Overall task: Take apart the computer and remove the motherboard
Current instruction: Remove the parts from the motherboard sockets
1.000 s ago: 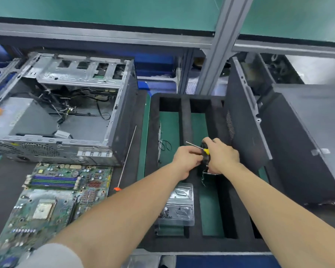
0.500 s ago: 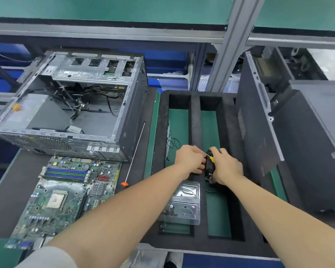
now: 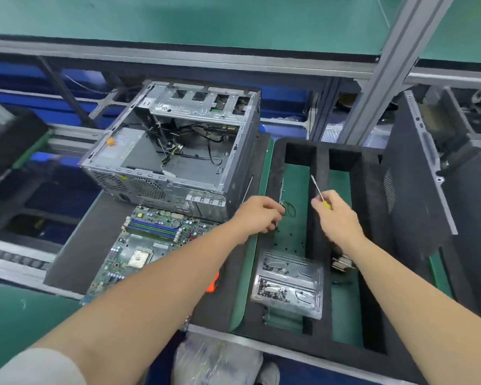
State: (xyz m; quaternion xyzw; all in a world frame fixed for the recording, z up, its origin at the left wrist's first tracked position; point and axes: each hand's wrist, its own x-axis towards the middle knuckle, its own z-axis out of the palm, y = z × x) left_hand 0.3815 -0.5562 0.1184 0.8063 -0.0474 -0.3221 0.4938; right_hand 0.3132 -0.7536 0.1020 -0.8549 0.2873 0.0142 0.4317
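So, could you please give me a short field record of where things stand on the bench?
case: computer case, open, cables loose inside
motherboard: out, flat on mat before the case
right hand: grips yellow-handled screwdriver above foam tray
left hand: fingers curled over tray's left slot; contents unclear
screw box: clear, at left slot's near end

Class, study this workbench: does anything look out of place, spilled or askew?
Yes. Small dark specks, likely loose screws, lie scattered on the green floor in the left slot of the foam tray, outside the clear box that holds other screws. The motherboard seems to overhang its mat at the near corner.
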